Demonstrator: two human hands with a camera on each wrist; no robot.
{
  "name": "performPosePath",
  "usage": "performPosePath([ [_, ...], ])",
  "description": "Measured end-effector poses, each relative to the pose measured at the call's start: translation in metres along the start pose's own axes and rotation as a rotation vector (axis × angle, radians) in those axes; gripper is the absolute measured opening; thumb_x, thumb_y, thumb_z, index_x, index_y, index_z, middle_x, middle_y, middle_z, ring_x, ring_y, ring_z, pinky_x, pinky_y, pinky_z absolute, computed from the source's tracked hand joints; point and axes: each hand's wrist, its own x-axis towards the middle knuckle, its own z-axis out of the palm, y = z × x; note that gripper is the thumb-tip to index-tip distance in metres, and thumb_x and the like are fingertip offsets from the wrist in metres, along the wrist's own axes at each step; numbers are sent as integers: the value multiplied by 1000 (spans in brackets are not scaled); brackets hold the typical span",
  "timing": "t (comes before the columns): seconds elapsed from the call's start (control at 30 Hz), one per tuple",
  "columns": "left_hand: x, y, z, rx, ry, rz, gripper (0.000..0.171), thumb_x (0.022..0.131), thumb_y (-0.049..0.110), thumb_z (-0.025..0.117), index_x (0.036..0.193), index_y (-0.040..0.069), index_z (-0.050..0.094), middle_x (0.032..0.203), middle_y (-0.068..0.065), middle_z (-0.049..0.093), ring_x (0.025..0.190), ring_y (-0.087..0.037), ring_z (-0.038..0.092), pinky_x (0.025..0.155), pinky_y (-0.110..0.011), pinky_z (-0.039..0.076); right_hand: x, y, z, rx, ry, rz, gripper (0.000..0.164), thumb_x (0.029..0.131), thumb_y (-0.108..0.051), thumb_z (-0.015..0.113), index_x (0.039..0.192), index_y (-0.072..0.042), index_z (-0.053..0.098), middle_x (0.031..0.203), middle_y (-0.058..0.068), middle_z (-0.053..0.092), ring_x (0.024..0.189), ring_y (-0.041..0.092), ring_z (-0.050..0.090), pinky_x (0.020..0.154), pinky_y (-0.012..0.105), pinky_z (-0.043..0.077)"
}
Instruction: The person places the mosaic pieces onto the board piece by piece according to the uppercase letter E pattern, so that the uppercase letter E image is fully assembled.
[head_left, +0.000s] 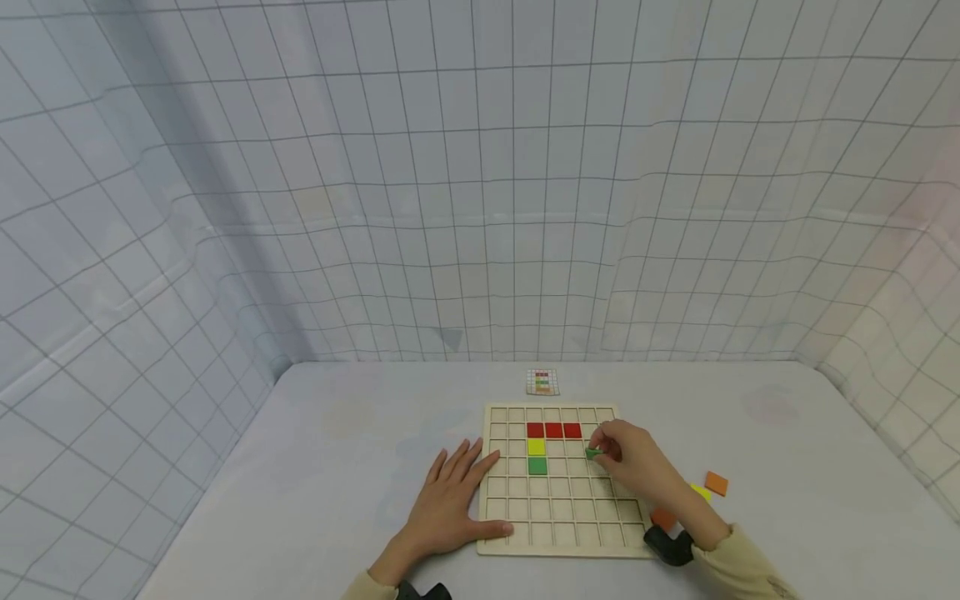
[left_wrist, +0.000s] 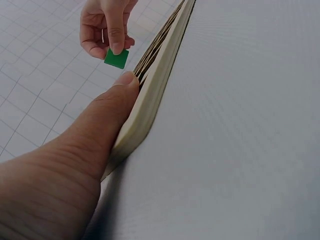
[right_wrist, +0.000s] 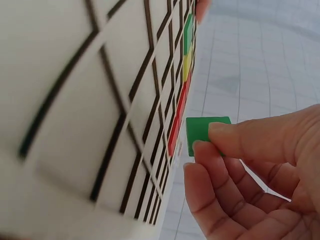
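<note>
A pale wooden grid board [head_left: 555,533] lies on the white table. Three red tiles [head_left: 553,430] form a row in it, with a yellow tile [head_left: 536,447] and a green tile [head_left: 537,466] below the leftmost one. My right hand [head_left: 633,458] pinches another green square tile [right_wrist: 200,131] between thumb and fingertips, above the right part of the board. In the left wrist view, this tile hangs clear of the board's edge. My left hand [head_left: 450,504] lies with fingers spread along the board's left edge, its thumb [left_wrist: 117,97] on the rim.
Behind the board lies a small card [head_left: 542,382] printed with a coloured grid pattern. Right of the board are loose tiles: an orange tile [head_left: 716,483], a yellow tile [head_left: 701,492] and a reddish-orange tile [head_left: 663,519], partly behind my right forearm. A grid-patterned curtain [head_left: 480,208] surrounds the table.
</note>
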Motion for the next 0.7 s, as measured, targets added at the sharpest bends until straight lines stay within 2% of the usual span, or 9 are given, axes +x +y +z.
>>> performPosePath([
  [0.23,1,0,-1,1,2,4,97,74,80,51,150,22,33,154,-7,24,142,-27,13,111,-52,6,10,-3,14,56,-72,-42,21,79,9,70,82,-10,60,77,-7,54,67,7,50,59,22,47],
  [0.53,0,2,-2,-4,-18,-7,97,74,81,50,150,24,32,155,-6,24,142,-27,12,111,-52,5,15,-9,26,96,-155,20,17,80,5,71,83,-9,62,77,-8,56,69,9,52,61,23,48],
  [0.7,-1,2,-2,-4,-17,-6,96,74,80,50,150,23,32,155,-7,23,142,-27,12,111,-52,5,17,-10,30,89,-171,16,15,81,4,71,84,-8,62,76,-8,55,68,8,51,60,23,47],
])
